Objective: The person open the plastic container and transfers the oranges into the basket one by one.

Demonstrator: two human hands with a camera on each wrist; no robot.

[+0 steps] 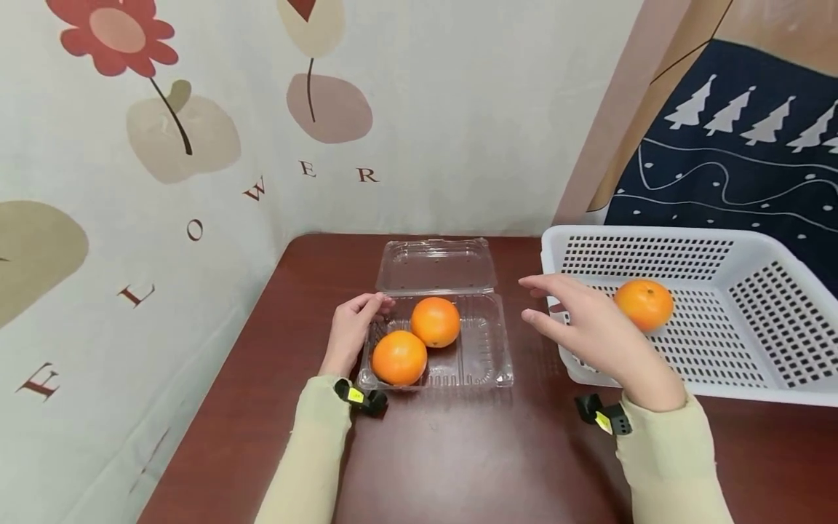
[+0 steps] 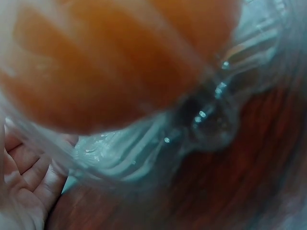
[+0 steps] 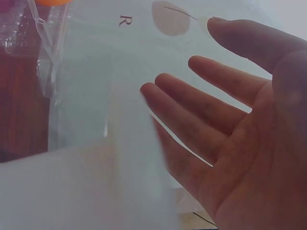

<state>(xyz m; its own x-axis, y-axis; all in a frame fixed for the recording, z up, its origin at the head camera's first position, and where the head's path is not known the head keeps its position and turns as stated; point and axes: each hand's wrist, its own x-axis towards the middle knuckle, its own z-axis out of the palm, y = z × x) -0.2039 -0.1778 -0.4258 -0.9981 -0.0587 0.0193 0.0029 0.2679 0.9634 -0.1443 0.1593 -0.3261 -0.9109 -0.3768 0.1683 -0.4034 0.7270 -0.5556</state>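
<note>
A clear plastic clamshell container (image 1: 481, 342) lies with its lid folded back on the dark red table. Inside its left half sit two oranges, a front one (image 1: 399, 358) and a back one (image 1: 435, 322). My left hand (image 1: 350, 331) holds the container's left wall near the back corner. In the left wrist view an orange (image 2: 120, 57) shows large and blurred through the plastic, with the fingers (image 2: 36, 175) against the wall. Over the left rim of a white basket (image 1: 707, 389), my right hand (image 1: 592, 327) hovers with fingers spread and nothing held. A third orange (image 1: 644, 306) rests in the basket.
The brown-red table (image 1: 452, 458) ends at a pale printed curtain (image 1: 458, 145) along the back and left. A dark blue cloth with white trees (image 1: 740, 160) hangs behind the basket. The raised lid (image 1: 437, 266) lies toward the back edge.
</note>
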